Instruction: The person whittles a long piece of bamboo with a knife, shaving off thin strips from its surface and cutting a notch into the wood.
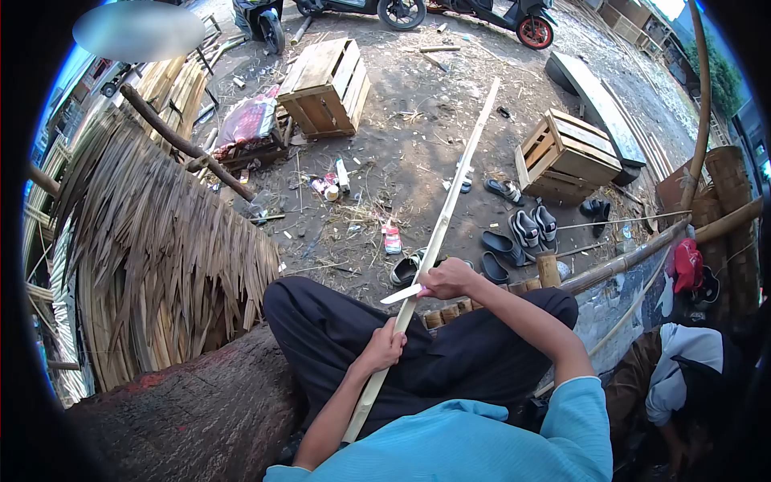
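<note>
A long, pale bamboo strip point(458, 181) runs from my lap out over the ground, slanting up to the right. My left hand point(382, 348) is closed round its lower part, above my dark trousers. Farther up, my right hand point(448, 278) grips a knife point(401, 295), whose handle is hidden in the fingers. The pale blade points left and lies across the strip, seemingly against it. I sit with my legs folded and bent knees on either side of the strip.
Wooden crates point(325, 88) point(569, 153) stand on the littered dirt, with shoes point(526, 229) nearer. A thatch panel point(161, 241) is at left, beside a thick log point(201, 402). Another person point(679, 377) sits low at right. Motorbikes point(514, 20) are parked at the back.
</note>
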Demonstrator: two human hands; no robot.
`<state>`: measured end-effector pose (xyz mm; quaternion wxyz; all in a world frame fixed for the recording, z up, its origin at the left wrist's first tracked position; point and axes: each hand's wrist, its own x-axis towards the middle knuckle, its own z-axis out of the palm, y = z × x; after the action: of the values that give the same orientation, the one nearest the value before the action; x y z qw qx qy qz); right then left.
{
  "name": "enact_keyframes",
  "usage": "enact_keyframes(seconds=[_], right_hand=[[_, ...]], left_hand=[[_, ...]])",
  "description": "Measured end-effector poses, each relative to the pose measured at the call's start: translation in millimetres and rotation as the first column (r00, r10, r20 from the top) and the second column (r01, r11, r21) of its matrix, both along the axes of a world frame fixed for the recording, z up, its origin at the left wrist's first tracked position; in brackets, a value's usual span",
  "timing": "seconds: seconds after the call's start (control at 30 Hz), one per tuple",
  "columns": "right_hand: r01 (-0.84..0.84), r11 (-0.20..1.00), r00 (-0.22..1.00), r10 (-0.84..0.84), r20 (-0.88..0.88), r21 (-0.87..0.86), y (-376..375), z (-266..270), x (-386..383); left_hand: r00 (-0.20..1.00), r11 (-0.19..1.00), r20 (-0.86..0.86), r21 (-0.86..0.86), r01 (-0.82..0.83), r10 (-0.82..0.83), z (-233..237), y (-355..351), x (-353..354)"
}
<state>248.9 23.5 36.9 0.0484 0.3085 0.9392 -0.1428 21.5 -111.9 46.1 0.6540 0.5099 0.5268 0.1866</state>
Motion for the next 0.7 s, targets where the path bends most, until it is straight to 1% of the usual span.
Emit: enact_keyframes(seconds=[0.03,0.07,0.1,0.13,0.17,0.2,0.23,0.27,0.3,0.37,0.4,0.43,0.5,0.53,0.63,0.67,0.7], right_hand=[[0.281,0.954,0.958,-0.285,0.023,0.105,9,-10,13],[0.533,0.820,0.836,-0.548,0.018,0.209,27,-24,34],[0.732,0.592,0.627,-0.779,0.004,0.339,53,-28,67],[0.916,0.254,0.268,-0.963,0.000,0.311,72,-29,105],[0.924,0.145,0.155,-0.988,0.002,0.353,77,-40,145],[0.935,0.167,0.138,-0.984,0.113,0.314,73,-36,174],[0.946,0.198,0.149,-0.968,0.200,0.255,67,-28,190],[0.966,0.146,0.116,-0.982,0.149,0.215,61,-22,187],[0.976,0.107,0.089,-0.991,0.101,0.188,61,-15,186],[0.969,0.208,0.187,-0.969,0.159,0.132,68,-12,174],[0.964,0.242,0.208,-0.945,0.252,0.113,66,7,156],[0.967,0.232,0.196,-0.944,0.266,0.108,59,2,151],[0.969,0.220,0.184,-0.945,0.269,0.111,60,3,141],[0.984,0.165,0.133,-0.927,0.351,0.064,60,14,136],[0.993,0.112,0.116,-0.944,0.309,-0.029,66,21,145],[0.993,0.119,0.119,-0.963,0.244,-0.011,64,21,143],[0.986,0.166,0.167,-0.964,0.205,-0.023,63,23,139]], left_hand=[[1.000,1.000,-0.007,0.006,0.014,-0.014,-2,-2,-1],[0.998,0.999,-0.025,0.010,0.051,-0.051,-2,-4,-3],[0.995,0.996,-0.037,0.012,0.088,-0.087,0,-7,-4],[0.991,0.992,-0.053,0.018,0.124,-0.123,2,-10,-5],[0.988,0.988,-0.064,0.057,0.142,-0.138,7,-15,-7],[0.988,0.986,-0.060,0.070,0.148,-0.144,4,-24,-11],[0.986,0.983,-0.059,0.080,0.163,-0.158,2,-29,-16],[0.975,0.978,-0.082,0.020,0.210,-0.207,13,-27,-16],[0.979,0.980,-0.054,0.032,0.197,-0.195,7,-29,-13],[0.982,0.980,-0.017,0.067,0.188,-0.188,6,-23,-4],[0.981,0.981,-0.017,0.017,0.192,-0.192,7,-18,-1],[0.980,0.980,-0.022,-0.036,0.196,-0.197,9,-17,-1],[0.985,0.983,-0.012,-0.061,0.171,-0.172,7,-18,-4],[0.988,0.985,-0.012,-0.081,0.155,-0.156,7,-19,-5],[0.996,0.989,-0.017,-0.117,0.088,-0.090,7,-19,-5],[0.998,0.991,-0.018,-0.121,0.064,-0.067,8,-14,-3],[0.998,0.996,-0.046,-0.079,0.037,-0.041,14,-10,-1]])
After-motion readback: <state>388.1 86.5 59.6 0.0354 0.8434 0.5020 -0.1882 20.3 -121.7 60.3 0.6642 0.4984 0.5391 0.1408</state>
